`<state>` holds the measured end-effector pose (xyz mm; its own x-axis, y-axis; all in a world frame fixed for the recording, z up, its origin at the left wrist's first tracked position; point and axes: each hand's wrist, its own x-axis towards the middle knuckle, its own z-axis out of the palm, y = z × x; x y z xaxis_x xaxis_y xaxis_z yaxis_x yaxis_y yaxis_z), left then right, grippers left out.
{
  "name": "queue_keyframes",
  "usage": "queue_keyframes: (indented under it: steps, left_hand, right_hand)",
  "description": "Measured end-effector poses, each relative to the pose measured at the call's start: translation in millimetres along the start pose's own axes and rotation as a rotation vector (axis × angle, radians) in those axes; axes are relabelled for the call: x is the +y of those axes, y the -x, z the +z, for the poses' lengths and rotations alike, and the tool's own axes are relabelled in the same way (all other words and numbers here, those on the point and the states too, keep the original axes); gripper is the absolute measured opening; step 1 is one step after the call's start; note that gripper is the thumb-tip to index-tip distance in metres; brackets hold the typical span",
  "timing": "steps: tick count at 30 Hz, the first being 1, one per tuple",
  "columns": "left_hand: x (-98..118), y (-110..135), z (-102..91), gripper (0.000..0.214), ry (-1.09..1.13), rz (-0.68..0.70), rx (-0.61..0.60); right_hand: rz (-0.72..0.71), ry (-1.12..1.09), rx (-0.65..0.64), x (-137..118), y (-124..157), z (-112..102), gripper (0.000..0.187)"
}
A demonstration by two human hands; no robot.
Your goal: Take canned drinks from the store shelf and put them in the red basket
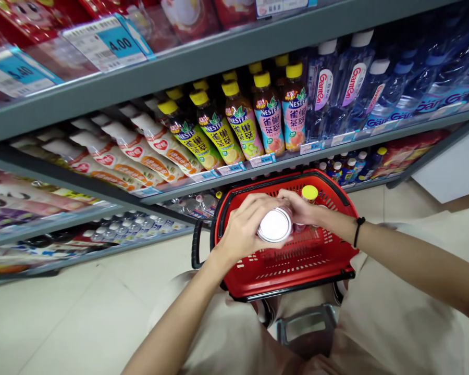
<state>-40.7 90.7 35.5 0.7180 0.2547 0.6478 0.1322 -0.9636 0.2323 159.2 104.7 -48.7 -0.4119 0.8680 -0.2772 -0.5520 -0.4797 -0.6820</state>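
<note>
My left hand (244,226) and my right hand (301,208) both grip one white-capped bottle (275,225), held upright over a red shopping basket (336,260). The bottle's white cap faces the camera and its body is mostly hidden by my fingers. Inside the basket, just behind my right hand, stands a yellow-capped bottle (309,194). A black band circles my right wrist (358,230).
Grey shelves run across the view. The nearest shelf holds white-capped milk-tea bottles (140,151), yellow-capped Nestea bottles (238,122) and water bottles (355,83), with price tags (107,44) on the rail above. More bottles (140,226) fill the lower shelves. Beige floor tiles (82,312) lie below.
</note>
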Motion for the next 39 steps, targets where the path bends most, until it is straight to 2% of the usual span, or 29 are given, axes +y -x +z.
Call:
queue_keyframes:
  steps: [2, 5, 7, 9, 12, 16, 19, 22, 26, 29, 32, 35, 39]
  left_hand:
    - [-5, 0, -7.6, 0.064, -0.042, -0.072, 0.043]
    - [-19, 3, -16.6, 0.06, -0.057, -0.283, 0.105]
    - [-31, 7, -20.4, 0.064, -0.004, -0.432, 0.117]
    - [-43, 11, -22.1, 0.067, 0.044, -0.516, 0.099]
    - [-52, 14, -20.0, 0.067, 0.029, -0.513, 0.044]
    - [-46, 13, -10.0, 0.068, -0.018, -0.445, -0.016]
    - [-41, 14, -1.0, 0.07, 0.03, -0.507, -0.016]
    - [-40, 16, 7.9, 0.074, 0.252, -0.653, 0.047]
    - [-41, 15, 16.6, 0.071, 0.537, -0.776, 0.215]
    - [-40, 13, 18.5, 0.061, 0.787, -0.915, 0.239]
    - [-37, 10, 17.9, 0.061, 1.024, -1.042, 0.303]
    - [-32, 8, 16.6, 0.06, 1.16, -1.075, 0.377]
    - [-24, 6, 16.1, 0.057, 1.376, -1.071, 0.296]
  right_hand:
    - [-0.013, 0.022, 0.061, -10, 5, 10, 0.018]
    - [-0.071, 0.073, 0.106, -30, 16, 19, 0.03]
    - [-0.152, 0.069, 0.122, -43, 24, 21, 0.038]
    - [-0.213, 0.047, 0.121, -54, 30, 21, 0.044]
    - [-0.246, 0.057, 0.087, -64, 38, 22, 0.053]
    - [-0.267, 0.084, 0.068, -64, 44, 22, 0.061]
    - [-0.265, 0.093, 0.07, -60, 47, 22, 0.059]
    - [-0.28, 0.133, 0.062, -59, 49, 22, 0.053]
    - [-0.336, 0.137, 0.063, -62, 50, 23, 0.048]
    - [-0.355, 0.127, 0.076, -61, 51, 24, 0.049]
    - [-0.328, 0.156, 0.056, -57, 51, 26, 0.045]
    - [-0.327, 0.197, 0.045, -52, 50, 28, 0.036]
    - [-0.396, 0.25, 0.057, -47, 50, 34, 0.038]
